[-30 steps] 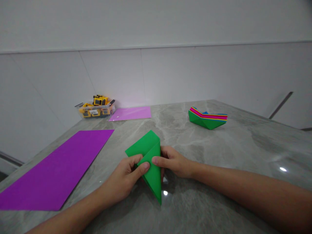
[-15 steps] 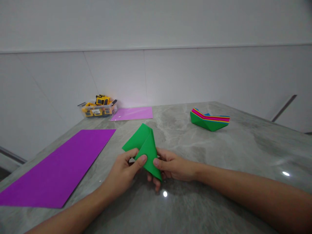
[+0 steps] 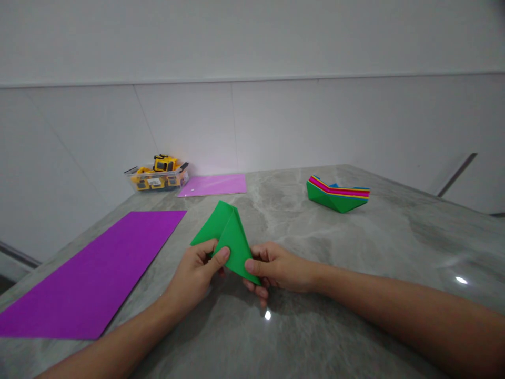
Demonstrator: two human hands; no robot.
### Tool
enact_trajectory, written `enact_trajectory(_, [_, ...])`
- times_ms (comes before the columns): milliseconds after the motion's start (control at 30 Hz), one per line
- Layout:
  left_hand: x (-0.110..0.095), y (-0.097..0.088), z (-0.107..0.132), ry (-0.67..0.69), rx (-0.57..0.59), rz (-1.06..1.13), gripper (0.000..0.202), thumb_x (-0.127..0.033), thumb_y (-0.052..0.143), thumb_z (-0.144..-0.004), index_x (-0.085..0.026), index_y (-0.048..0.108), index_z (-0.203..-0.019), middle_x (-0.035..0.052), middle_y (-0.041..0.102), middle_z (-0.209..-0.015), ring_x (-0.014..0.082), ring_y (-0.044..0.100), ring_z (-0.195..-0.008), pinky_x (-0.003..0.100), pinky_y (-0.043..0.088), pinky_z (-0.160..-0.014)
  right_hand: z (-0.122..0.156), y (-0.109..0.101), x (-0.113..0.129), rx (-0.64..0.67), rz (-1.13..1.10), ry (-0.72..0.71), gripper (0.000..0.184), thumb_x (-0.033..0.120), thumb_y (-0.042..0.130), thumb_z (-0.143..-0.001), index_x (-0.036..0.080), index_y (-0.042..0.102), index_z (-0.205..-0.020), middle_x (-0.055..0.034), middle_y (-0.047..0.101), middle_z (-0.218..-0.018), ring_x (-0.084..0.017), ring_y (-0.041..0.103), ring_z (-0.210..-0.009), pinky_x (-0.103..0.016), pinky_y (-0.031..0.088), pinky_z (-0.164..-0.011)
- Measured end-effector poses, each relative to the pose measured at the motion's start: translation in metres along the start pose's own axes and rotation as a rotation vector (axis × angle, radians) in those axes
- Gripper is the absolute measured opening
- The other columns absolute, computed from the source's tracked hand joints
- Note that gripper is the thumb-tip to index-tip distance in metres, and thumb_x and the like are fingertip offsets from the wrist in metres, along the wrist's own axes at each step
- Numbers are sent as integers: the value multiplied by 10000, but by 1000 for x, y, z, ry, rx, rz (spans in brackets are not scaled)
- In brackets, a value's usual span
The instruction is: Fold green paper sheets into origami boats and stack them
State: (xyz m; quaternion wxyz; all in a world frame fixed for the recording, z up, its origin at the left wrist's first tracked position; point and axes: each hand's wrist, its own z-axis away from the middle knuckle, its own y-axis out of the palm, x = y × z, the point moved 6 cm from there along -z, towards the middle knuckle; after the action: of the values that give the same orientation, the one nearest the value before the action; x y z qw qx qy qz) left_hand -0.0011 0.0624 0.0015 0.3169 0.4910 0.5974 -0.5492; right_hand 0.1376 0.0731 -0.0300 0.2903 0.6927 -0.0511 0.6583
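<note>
A folded sheet of green paper (image 3: 230, 231) is held between both hands above the grey marbled table, its peak pointing away from me. My left hand (image 3: 203, 266) pinches its lower left edge, thumb on top and fingers underneath. At the lower right corner, my right hand (image 3: 272, 267) grips the paper with the thumb over the front; some of its fingers show below the edge. A diagonal fold line runs down from the peak. The back of the paper is hidden from me.
Purple paper (image 3: 98, 273) lies at the left. Toward the wall are a pink sheet (image 3: 215, 185) and a clear plastic box (image 3: 158, 181) of yellow toy vehicles (image 3: 164, 163). Nested folded paper boats (image 3: 339, 197), green outermost, stand at the back right of the table (image 3: 394, 247).
The green paper has shifted slightly left and its lower right corner has risen and swung outward, so it looks flatter and wider. Both hands still hold it.
</note>
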Motion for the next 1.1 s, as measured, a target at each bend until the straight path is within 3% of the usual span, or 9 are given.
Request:
enact_trajectory(167, [1,2,0,-14,32,35,410,-510,574,-854,-154,583,-650,2,547,-615,145,484,-599,255,368,-581,1,0,3,-10,73,-16,465,545,716,-756,120,571,-877,25,586,-664,-60,521,-445,-224,524,-477])
enact_trajectory(400, [1,3,1,-7,27,15,410,-509,571,-859,-152,602,-660,5,560,-619,146,494,-597,253,377,-580,4,-1,4,-14,201,76,449,558,682,-770,129,561,-820,11,639,-656,-69,567,-398,-169,450,-383])
enact_trajectory(567, [-3,3,2,6,19,21,410,-505,570,-855,-156,602,-643,3,555,-611,145,494,-591,251,377,-577,6,0,10,-22,321,76,384,511,652,-800,137,566,-785,17,665,-652,-30,468,-317,-142,297,-278])
enact_trajectory(833, [-7,6,2,21,40,17,389,-470,553,-872,-159,599,-642,-7,545,-611,140,486,-595,248,382,-586,6,1,12,-66,366,69,313,430,661,-797,148,551,-720,43,622,-568,-20,377,-312,-157,266,-298])
enact_trajectory(967, [-9,1,2,22,-46,-4,364,-454,582,-851,-165,589,-628,-19,532,-610,132,472,-594,241,369,-576,4,0,11,-82,341,70,281,414,641,-809,167,517,-755,46,628,-570,-30,386,-294,-163,239,-279])
enact_trajectory(1100, [-1,-7,-1,-71,-85,8,335,-452,668,-778,-165,600,-618,-18,551,-610,140,491,-604,242,364,-570,4,-1,11,-95,352,58,248,379,634,-807,172,504,-767,54,617,-571,-29,387,-295,-157,257,-278])
